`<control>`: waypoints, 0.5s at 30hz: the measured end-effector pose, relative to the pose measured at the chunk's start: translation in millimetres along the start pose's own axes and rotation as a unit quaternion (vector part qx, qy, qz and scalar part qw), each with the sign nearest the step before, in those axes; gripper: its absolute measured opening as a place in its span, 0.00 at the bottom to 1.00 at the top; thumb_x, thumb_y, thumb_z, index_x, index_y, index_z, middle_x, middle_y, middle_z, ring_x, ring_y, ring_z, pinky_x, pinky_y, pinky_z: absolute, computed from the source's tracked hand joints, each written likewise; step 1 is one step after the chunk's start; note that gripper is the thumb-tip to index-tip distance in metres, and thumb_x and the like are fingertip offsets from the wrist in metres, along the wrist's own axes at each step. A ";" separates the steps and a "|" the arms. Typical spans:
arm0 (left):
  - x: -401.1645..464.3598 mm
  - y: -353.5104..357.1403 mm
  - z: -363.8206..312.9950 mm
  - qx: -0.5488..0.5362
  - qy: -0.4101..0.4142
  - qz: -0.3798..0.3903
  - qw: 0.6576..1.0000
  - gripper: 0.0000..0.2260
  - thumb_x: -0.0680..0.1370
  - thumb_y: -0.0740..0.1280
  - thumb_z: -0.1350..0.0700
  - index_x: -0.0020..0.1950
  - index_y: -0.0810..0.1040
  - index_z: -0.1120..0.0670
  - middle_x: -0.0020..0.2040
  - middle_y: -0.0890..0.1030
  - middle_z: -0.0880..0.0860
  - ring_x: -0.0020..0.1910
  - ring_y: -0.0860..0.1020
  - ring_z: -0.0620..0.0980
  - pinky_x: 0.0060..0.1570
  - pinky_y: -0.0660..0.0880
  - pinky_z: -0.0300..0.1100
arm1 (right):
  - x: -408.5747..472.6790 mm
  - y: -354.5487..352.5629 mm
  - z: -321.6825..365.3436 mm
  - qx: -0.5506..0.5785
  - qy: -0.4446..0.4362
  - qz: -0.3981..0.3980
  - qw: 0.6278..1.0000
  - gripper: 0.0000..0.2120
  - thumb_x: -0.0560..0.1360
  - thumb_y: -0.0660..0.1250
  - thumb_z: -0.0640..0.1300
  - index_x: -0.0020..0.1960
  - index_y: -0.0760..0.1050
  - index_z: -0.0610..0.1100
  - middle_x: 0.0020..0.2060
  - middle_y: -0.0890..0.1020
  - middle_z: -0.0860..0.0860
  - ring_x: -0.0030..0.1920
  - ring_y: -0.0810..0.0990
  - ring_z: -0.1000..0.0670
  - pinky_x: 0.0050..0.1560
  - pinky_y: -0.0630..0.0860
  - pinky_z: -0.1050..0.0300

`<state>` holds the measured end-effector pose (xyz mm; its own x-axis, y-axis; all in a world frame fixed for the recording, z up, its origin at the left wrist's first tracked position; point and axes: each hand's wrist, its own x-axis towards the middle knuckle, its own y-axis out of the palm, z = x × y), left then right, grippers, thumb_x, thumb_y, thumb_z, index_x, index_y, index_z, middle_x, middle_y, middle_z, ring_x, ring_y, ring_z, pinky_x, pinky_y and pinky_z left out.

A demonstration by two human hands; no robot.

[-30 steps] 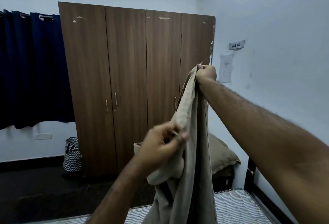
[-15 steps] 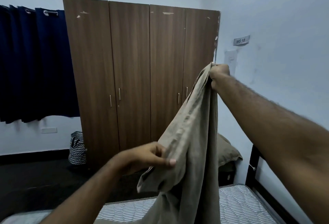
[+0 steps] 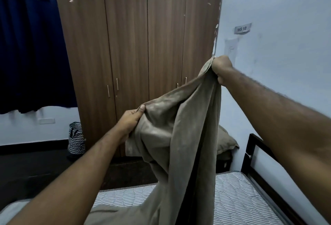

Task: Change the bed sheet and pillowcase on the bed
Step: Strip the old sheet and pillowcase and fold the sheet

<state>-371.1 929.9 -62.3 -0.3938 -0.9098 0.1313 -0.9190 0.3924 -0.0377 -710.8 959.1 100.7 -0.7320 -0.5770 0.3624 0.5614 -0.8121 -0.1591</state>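
Over mattress: L hand & R hand fingers clench bed sheet; basket contents unclear

Head camera faces forward, close over the mattress (single view).

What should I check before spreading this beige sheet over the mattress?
1. Right hand grips a bunched edge of the beige sheet, held high: ok.
2. Left hand grips another part of the edge, lower: ok.
3. Sheet opened flat between the hands: not ok, it hangs in folds.
4. Striped mattress bare where visible: ok.
5. Sheet's lower end free of the bed: not ok, it lies on the mattress.
6. Pillow off the mattress, beyond the bed: ok.
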 end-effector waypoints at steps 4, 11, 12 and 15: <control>2.4 -31.0 32.1 0.034 -0.073 0.007 0.997 0.28 0.76 0.67 0.34 0.55 0.86 0.59 0.49 0.87 0.56 0.52 0.85 0.56 0.51 0.80 0.47 | -7.6 -5.4 -27.9 -0.025 -0.027 0.040 0.999 0.15 0.84 0.56 0.51 0.55 0.76 0.42 0.51 0.78 0.47 0.53 0.77 0.47 0.53 0.74 0.54; -24.6 -41.7 112.4 0.078 -0.130 0.185 0.971 0.28 0.69 0.79 0.38 0.51 0.84 0.63 0.47 0.83 0.61 0.43 0.80 0.54 0.42 0.77 0.45 | -17.9 -16.5 -94.9 0.025 0.027 0.037 0.999 0.15 0.83 0.59 0.51 0.47 0.78 0.42 0.48 0.80 0.46 0.50 0.78 0.47 0.52 0.74 0.55; -31.0 -41.6 124.5 0.097 -0.148 0.224 0.958 0.25 0.73 0.78 0.43 0.55 0.83 0.64 0.51 0.83 0.61 0.47 0.81 0.55 0.46 0.78 0.46 | -21.8 -18.2 -105.9 0.028 0.036 0.033 0.998 0.15 0.84 0.59 0.50 0.44 0.77 0.43 0.47 0.79 0.45 0.48 0.77 0.48 0.50 0.73 0.56; -48.7 -39.7 162.8 0.172 -0.184 0.289 0.924 0.13 0.78 0.74 0.51 0.54 0.85 0.60 0.51 0.86 0.56 0.50 0.83 0.49 0.52 0.79 0.46 | -33.1 -24.2 -139.3 0.023 0.062 0.037 0.997 0.18 0.84 0.59 0.51 0.38 0.73 0.44 0.42 0.77 0.46 0.44 0.75 0.49 0.45 0.71 0.56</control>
<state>-318.3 936.5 -228.5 -0.7409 -0.5715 -0.3529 -0.4798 0.8180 -0.3173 -754.0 985.7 -35.4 -0.7282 -0.6437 0.2353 0.6303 -0.7638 -0.1387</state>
